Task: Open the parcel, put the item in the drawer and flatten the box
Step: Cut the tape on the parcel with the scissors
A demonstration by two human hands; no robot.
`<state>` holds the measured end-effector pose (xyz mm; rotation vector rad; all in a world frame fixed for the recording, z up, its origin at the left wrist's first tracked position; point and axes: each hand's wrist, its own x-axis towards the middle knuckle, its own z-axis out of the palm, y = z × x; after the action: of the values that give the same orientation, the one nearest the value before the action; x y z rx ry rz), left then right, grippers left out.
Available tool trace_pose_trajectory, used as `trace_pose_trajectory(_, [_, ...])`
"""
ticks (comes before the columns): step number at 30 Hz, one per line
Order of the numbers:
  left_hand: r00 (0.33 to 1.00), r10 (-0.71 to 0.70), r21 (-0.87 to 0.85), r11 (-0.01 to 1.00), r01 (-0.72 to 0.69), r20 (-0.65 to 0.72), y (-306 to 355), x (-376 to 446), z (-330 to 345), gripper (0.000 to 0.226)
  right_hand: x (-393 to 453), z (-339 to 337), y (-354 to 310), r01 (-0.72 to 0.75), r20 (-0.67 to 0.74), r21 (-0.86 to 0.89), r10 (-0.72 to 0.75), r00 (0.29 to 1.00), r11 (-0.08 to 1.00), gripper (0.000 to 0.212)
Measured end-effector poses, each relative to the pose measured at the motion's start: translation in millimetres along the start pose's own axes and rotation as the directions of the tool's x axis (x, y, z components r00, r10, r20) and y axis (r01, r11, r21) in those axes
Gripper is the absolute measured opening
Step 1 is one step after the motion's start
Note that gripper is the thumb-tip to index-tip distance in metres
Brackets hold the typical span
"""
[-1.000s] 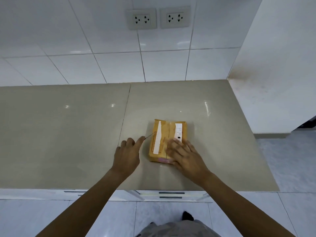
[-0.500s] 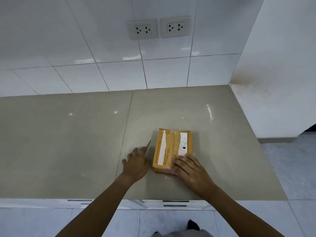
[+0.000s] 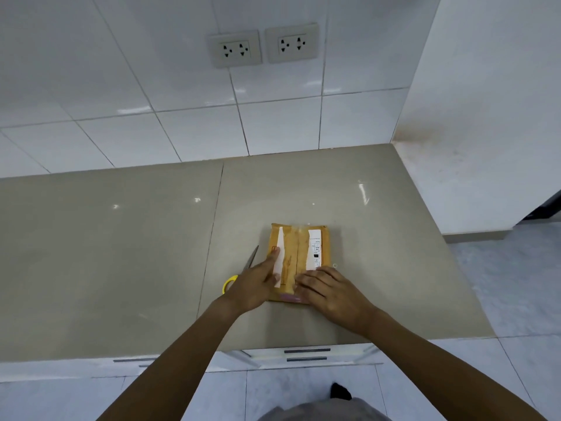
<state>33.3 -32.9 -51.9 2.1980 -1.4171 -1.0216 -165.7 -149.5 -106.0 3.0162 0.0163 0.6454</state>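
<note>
The brown cardboard parcel [image 3: 299, 247] lies flat on the beige counter [image 3: 121, 253], with torn white label strips on both top flaps and a seam down its middle. My left hand [image 3: 255, 284] rests with its fingers stretched over the parcel's left flap. My right hand [image 3: 331, 294] lies flat on the near right corner, fingertips at the seam. Scissors [image 3: 251, 259] with a yellow handle lie on the counter just left of the parcel, partly hidden under my left hand. The flaps look closed.
Drawer fronts with dark handles [image 3: 306, 350] sit below the counter's front edge. A white tiled wall with two sockets [image 3: 264, 45] stands behind. A white side panel [image 3: 485, 132] bounds the counter on the right. The floor lies further right.
My left hand has let go of the scissors, which now lie on the counter, and moved right onto the parcel's left flap. My right hand has stayed on the parcel.
</note>
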Motion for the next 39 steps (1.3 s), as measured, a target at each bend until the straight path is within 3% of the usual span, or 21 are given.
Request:
trace_pose_trajectory(7, [1.0,-0.017,-0.007,1.0,0.017,0.002,-3,-5,-3,0.06,5,-4,4,0.038,-0.006,-0.036,-0.038,0.999,0.999,0.028])
trace_pose_trajectory(14, [1.0,-0.029,-0.005,1.0,0.029,-0.012,-2,-4,-3,0.06,10,-10,-6,-0.061,-0.033,-0.005,0.061,0.998,0.998,0.027])
trace_pose_trajectory(25, [1.0,-0.011,0.052,0.999,0.012,-0.015,1,-7,-4,0.061,12,-8,-5,0.004,-0.028,-0.082,-0.006,1.0,0.997,0.017])
trace_pose_trajectory(28, [1.0,-0.008,0.091,0.996,0.01,-0.027,1,-6,-2,0.061,13,-9,-8,-0.046,-0.016,-0.042,0.045,0.999,0.998,0.018])
trace_pose_trajectory(30, [1.0,-0.014,0.033,0.999,0.014,-0.02,1,-5,2,0.062,19,-10,-13,-0.172,-0.031,0.052,0.174,0.984,0.984,0.017])
trace_pose_trajectory(32, [0.999,-0.041,-0.152,0.987,0.045,0.028,4,-6,7,0.068,29,-20,-22,-0.413,-0.058,0.316,0.452,0.89,0.854,0.019])
trace_pose_trajectory(34, [0.995,-0.09,-0.155,0.983,0.097,0.052,6,-5,16,0.081,40,-33,-27,-0.58,0.023,0.638,0.74,0.672,0.507,0.017])
trace_pose_trajectory(35, [0.992,-0.124,-0.043,0.991,0.124,-0.004,10,-7,23,0.089,45,-39,-27,-0.588,0.089,0.746,0.829,0.552,0.312,0.016])
trace_pose_trajectory(37, [0.958,-0.142,0.176,0.966,0.189,-0.249,23,-11,40,0.107,52,-47,-22,-0.512,0.166,0.858,0.918,0.359,0.045,0.018])
trace_pose_trajectory(39, [0.899,-0.106,0.265,0.935,0.235,-0.425,41,-12,54,0.117,55,-51,-14,-0.42,0.238,0.901,0.935,0.261,-0.112,0.018])
